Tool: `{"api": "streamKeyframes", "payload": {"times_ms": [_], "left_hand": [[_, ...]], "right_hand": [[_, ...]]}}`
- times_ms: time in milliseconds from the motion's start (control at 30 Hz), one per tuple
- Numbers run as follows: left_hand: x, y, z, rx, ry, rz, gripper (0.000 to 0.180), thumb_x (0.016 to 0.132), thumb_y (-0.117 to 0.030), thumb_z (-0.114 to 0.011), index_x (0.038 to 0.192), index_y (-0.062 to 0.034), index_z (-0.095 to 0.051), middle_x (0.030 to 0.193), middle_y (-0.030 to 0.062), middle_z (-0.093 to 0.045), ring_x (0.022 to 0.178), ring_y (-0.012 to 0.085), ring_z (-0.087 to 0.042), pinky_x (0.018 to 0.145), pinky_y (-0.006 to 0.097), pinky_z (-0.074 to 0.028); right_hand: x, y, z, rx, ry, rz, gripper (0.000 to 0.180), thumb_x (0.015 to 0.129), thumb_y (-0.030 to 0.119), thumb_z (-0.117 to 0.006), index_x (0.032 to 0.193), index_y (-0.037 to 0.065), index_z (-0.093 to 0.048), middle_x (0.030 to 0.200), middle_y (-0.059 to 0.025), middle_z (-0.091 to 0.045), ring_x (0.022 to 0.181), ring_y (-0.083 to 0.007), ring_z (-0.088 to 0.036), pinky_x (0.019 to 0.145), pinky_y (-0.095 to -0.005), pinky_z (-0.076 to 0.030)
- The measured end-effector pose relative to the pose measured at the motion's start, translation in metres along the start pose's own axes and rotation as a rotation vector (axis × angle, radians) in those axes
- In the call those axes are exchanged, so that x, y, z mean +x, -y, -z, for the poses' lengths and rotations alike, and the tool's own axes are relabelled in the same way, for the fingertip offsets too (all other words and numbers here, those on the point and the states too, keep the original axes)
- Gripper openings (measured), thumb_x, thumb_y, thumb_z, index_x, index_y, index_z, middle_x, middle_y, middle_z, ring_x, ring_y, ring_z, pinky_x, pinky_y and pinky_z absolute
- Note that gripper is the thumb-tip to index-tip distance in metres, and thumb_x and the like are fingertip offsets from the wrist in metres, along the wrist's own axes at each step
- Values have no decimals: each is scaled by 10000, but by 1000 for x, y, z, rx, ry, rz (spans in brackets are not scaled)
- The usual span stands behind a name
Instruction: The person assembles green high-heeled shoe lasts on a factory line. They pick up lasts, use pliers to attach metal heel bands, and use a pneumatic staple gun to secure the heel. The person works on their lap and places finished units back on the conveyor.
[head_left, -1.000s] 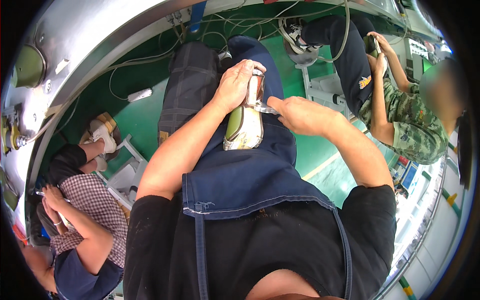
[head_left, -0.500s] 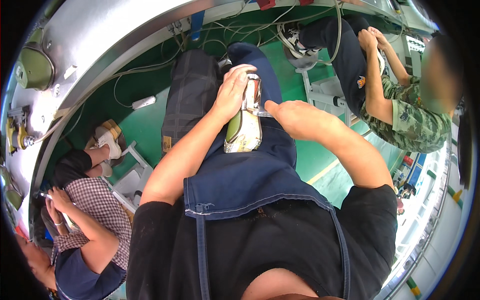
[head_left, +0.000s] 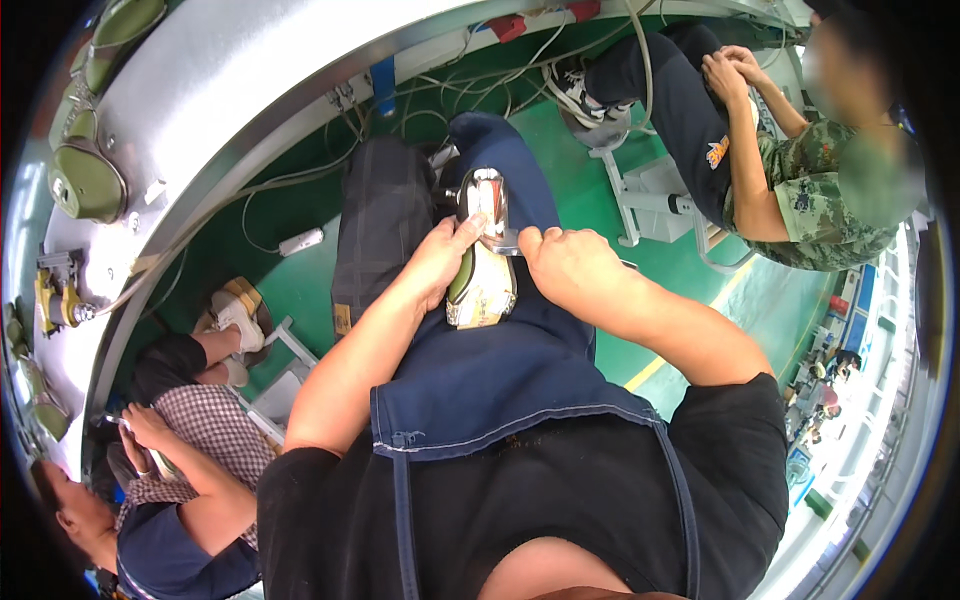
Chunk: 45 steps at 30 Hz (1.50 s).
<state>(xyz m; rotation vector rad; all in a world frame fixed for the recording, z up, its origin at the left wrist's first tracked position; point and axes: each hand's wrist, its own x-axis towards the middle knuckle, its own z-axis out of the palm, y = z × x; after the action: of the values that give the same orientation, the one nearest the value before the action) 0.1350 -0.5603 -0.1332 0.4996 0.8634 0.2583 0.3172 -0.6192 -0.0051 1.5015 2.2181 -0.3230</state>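
Across my lap lies what looks like an olive-green shoe upper [head_left: 462, 277] on a shiny metal last [head_left: 486, 190], its cream underside facing up. My left hand [head_left: 440, 262] grips it from the left, thumb resting on the metal and fingers partly hidden beneath. My right hand [head_left: 575, 265] is closed in a fist around a flat metal tool [head_left: 507, 243], whose blade lies across the middle of the last. The tool's handle is hidden in the fist.
A curved metal bench [head_left: 230, 70] runs along the far left, bearing several green shoe pieces [head_left: 88, 183] and a yellow clamp-like fixture [head_left: 65, 300]. Cables [head_left: 420, 85] hang under it. One seated person [head_left: 185, 480] is at left, another [head_left: 800, 190] at right.
My left hand has slid back from the far end of the shoe to its left side, uncovering the shiny metal tip. My right hand still holds the tool across the shoe.
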Motion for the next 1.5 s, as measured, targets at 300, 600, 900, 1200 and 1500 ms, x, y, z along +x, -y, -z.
{"api": "streamKeyframes", "payload": {"times_ms": [300, 600, 900, 1200, 1500], "left_hand": [[-2, 11, -16, 780, -330, -185, 673, 1065, -571, -508, 1176, 90, -575, 1088, 312, -706, 1086, 458, -688, 951, 484, -514], [-15, 1, -24, 911, -285, -191, 629, 1088, -548, -473, 1200, 66, -545, 1065, 317, -716, 1073, 480, -696, 941, 519, -524], [-8, 10, -11, 552, -76, -185, 726, 1093, -526, -516, 1497, 69, -413, 1364, 215, -629, 1293, 272, -594, 1111, 361, -429], [-8, 4, -11, 540, -89, -162, 760, 1080, -547, -526, 1513, 59, -378, 1364, 237, -634, 1295, 320, -619, 1095, 383, -452], [-4, 4, -7, 500, -91, -159, 707, 1092, -507, -532, 1500, 56, -405, 1374, 198, -619, 1275, 252, -599, 1097, 358, -441]], "right_hand": [[18, -112, 105, 469, 68, -107, 240, 938, 123, -646, 1124, -13, -582, 861, -254, -700, 828, -455, -711, 732, -533, -541], [174, -231, 188, 162, -942, -276, 387, 953, 298, -688, 1132, -45, -672, 1075, -326, -690, 1088, -463, -662, 946, -533, -514], [226, -249, 180, 253, -607, -264, 500, 856, 295, -787, 1162, -84, -672, 1110, -328, -708, 1068, -441, -694, 921, -489, -543], [38, -152, 142, 973, -305, -120, 546, 731, 275, -876, 1160, 8, -669, 942, 3, -646, 846, -101, -591, 759, -283, -506], [-24, -89, 51, 1215, 394, -280, 353, 732, 96, -766, 1044, -16, -647, 727, -15, -601, 634, -112, -560, 578, -323, -473]]}}
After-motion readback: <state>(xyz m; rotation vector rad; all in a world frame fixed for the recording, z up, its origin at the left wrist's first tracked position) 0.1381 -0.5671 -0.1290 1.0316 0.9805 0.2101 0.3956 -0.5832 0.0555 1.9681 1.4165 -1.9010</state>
